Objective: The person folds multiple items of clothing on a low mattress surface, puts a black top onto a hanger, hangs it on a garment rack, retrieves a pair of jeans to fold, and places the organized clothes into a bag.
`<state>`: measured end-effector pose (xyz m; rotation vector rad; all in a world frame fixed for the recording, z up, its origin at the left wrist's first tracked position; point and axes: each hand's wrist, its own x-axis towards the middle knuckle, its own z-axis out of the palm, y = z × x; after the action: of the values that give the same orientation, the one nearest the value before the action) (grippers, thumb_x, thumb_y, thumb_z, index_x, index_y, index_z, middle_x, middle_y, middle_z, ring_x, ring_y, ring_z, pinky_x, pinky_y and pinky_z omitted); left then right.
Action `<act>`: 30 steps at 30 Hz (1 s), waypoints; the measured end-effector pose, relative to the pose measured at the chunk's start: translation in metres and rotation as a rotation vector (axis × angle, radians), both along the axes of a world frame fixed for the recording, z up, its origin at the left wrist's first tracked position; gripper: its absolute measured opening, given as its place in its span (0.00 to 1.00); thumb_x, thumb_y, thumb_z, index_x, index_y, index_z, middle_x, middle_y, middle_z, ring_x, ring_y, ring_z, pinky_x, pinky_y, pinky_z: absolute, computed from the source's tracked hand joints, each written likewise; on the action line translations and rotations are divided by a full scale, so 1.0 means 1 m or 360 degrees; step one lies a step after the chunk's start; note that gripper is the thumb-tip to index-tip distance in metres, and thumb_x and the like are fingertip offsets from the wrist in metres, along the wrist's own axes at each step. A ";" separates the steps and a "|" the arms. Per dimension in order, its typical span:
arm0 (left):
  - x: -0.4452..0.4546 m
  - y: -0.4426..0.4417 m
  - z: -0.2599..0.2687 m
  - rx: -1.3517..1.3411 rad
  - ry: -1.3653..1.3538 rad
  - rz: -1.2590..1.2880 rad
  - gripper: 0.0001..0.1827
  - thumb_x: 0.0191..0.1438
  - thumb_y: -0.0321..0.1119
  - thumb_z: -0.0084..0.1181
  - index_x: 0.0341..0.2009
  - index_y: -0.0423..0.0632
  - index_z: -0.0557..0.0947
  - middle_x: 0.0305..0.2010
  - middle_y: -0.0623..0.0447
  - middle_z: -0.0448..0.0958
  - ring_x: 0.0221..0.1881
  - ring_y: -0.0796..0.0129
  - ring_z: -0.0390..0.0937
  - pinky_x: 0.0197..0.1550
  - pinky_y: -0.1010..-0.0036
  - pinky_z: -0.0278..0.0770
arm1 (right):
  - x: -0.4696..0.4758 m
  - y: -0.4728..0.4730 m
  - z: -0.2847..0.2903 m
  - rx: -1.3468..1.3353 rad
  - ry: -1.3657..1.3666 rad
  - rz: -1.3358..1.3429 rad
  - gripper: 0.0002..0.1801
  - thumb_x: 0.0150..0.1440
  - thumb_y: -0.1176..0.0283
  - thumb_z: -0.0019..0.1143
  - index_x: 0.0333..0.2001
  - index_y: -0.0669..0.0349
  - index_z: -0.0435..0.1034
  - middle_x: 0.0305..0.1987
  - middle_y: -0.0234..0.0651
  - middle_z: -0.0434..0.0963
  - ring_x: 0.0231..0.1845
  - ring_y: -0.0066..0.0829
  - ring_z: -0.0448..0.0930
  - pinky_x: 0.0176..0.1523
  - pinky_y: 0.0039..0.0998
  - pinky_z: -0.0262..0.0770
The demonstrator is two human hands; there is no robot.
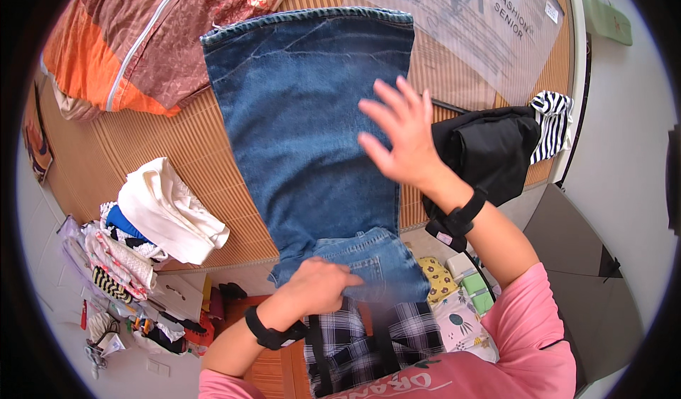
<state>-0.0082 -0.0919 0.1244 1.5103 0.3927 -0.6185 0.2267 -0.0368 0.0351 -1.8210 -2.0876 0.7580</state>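
Note:
Blue denim jeans (314, 111) lie lengthwise before me, with their wide hems at the far end. The upper part with a back pocket (366, 272) hangs over the near edge of the slatted mat. My left hand (322, 287) rests at this pocket part with its fingers partly curled; whether it pinches the cloth is hidden. Over the right side of the legs, my right hand (407, 133) is spread and slightly blurred, holding nothing. Folded black clothing (489, 149) lies just right of my right hand and wrist.
A brown and orange quilt (175, 42) lies far left on the bamboo mat (159, 133). Folded white cloth (170, 213) tops piled clothes at left. A clear plastic garment bag (479, 42) and striped fabric (553, 122) are at right. A plaid bag (415, 330) stands below.

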 end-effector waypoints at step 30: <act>0.003 0.092 -0.096 0.1081 0.0417 0.0679 0.24 0.34 0.27 0.59 0.42 0.51 0.76 0.39 0.48 0.75 0.44 0.53 0.72 0.46 0.63 0.70 | -0.017 0.135 0.056 -0.0018 -0.0250 0.0591 0.14 0.41 0.68 0.58 0.35 0.56 0.70 0.30 0.37 0.73 0.35 0.43 0.76 0.36 0.40 0.73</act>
<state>-0.0056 0.0004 0.0284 1.9025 1.1832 -0.3497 0.2097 0.0983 0.0916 -1.5595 -2.5706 0.7301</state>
